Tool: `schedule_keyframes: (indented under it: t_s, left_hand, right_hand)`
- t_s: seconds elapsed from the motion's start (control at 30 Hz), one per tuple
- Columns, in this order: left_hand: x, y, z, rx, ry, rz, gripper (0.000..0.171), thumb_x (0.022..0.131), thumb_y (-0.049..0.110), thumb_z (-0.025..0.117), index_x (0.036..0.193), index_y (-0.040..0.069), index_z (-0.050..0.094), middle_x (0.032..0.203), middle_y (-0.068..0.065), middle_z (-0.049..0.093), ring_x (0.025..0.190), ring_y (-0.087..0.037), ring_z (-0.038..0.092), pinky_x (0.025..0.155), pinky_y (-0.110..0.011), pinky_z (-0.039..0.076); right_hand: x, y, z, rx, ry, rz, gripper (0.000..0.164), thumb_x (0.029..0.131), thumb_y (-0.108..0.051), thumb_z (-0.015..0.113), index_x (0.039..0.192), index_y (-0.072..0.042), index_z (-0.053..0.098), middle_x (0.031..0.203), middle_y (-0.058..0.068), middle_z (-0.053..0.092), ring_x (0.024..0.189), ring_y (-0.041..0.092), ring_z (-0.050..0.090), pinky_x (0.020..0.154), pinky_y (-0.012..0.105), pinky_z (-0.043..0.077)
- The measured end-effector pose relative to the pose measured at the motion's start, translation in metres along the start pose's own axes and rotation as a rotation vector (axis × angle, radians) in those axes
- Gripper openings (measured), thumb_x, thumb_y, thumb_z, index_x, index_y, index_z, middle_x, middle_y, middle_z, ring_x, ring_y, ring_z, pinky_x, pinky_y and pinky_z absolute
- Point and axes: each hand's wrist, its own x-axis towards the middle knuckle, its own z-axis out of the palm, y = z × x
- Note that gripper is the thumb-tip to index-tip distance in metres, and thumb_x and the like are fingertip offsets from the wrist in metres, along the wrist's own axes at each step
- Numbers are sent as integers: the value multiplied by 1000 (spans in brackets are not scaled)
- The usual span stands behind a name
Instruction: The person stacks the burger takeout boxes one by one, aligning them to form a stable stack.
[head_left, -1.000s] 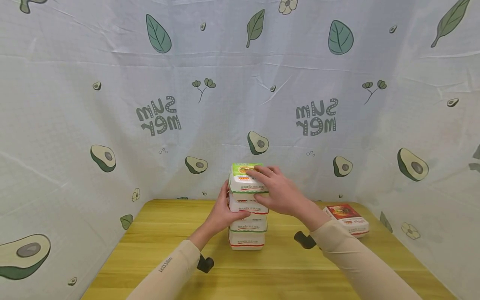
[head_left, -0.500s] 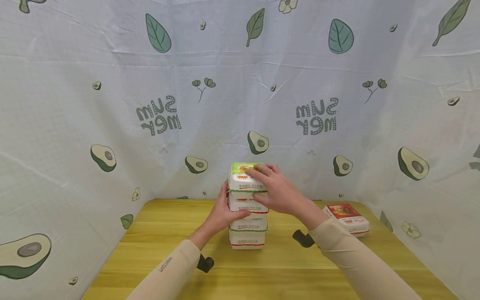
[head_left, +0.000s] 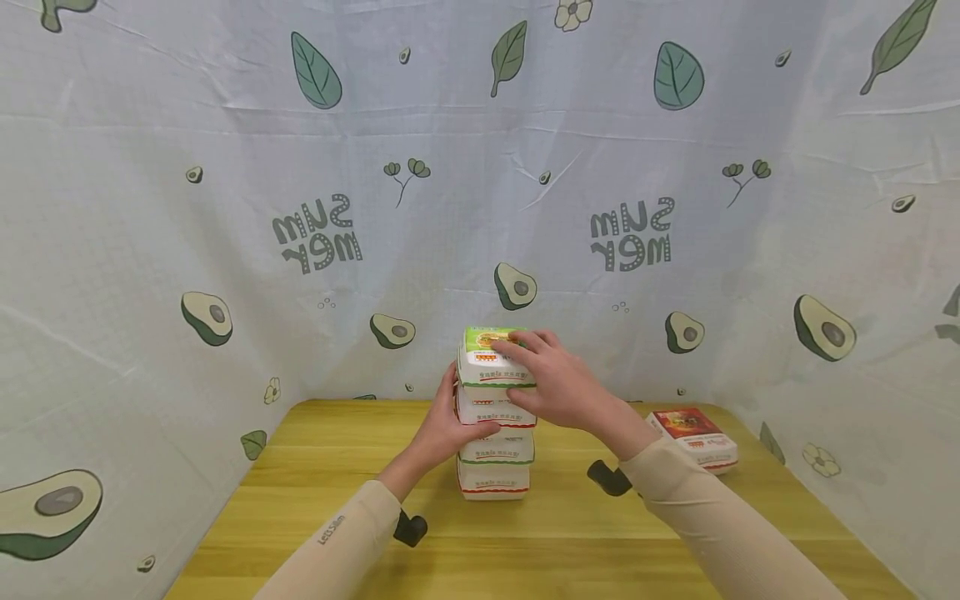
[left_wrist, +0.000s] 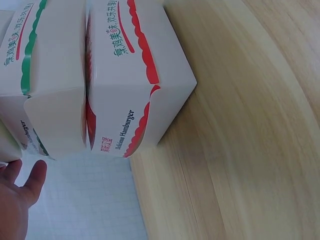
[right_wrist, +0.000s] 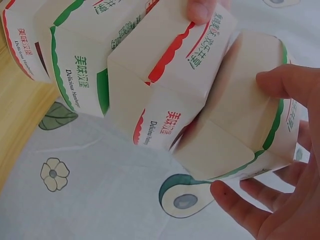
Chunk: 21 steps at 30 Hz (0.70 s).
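Observation:
Several white hamburger boxes stand stacked at mid-table in the head view. The bottom box (head_left: 492,485) has red scalloped trim, and the box above it (left_wrist: 57,70) has green. On the third, red-trimmed box (head_left: 483,408), my left hand (head_left: 437,427) grips the left side, thumb across the front and other fingers partly hidden behind. A green-topped box (head_left: 480,371) crowns the stack. My right hand (head_left: 566,385) holds it from the right, thumb low on its front and fingers over the top. In the right wrist view the upper boxes sit slightly askew.
A red-topped hamburger box (head_left: 693,442) lies at the right of the wooden table (head_left: 570,550). Behind and at both sides hangs a pale curtain (head_left: 465,225) printed with avocados and leaves. Dark wrist-camera mounts (head_left: 609,479) stick out under the forearms.

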Motion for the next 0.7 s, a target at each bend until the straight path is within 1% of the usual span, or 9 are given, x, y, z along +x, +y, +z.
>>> schedule_keyframes:
  t_s: [0.17,0.3,0.53,0.7]
  left_hand:
    - [0,0,0,-9,-7,5,106,82,23,85,154,47,11,136,2,54,114,-18,65,93,-40,56]
    - [0,0,0,-14,-14,11,104,83,21,85,154,46,13,135,2,56,113,-19,65,93,-40,56]
    - [1,2,0,-20,-31,22,104,82,17,85,154,44,15,136,2,57,114,-20,65,93,-41,56]
    - [2,3,1,-34,-32,36,101,83,17,84,153,44,17,135,1,56,113,-20,66,93,-39,56]
  right_hand:
    - [-2,0,-2,-13,2,-4,71,86,-31,78,150,-29,48,151,4,48,131,26,43,81,49,55]
    - [-2,-1,-1,-23,-13,12,71,86,-32,77,151,-31,47,151,2,47,132,25,43,82,48,55]
    - [-4,-1,0,-21,-13,17,71,86,-31,77,150,-31,47,151,0,47,131,23,43,84,47,56]
    - [-4,-1,0,-27,-11,15,71,86,-30,77,150,-32,47,151,0,46,131,23,43,80,45,56]
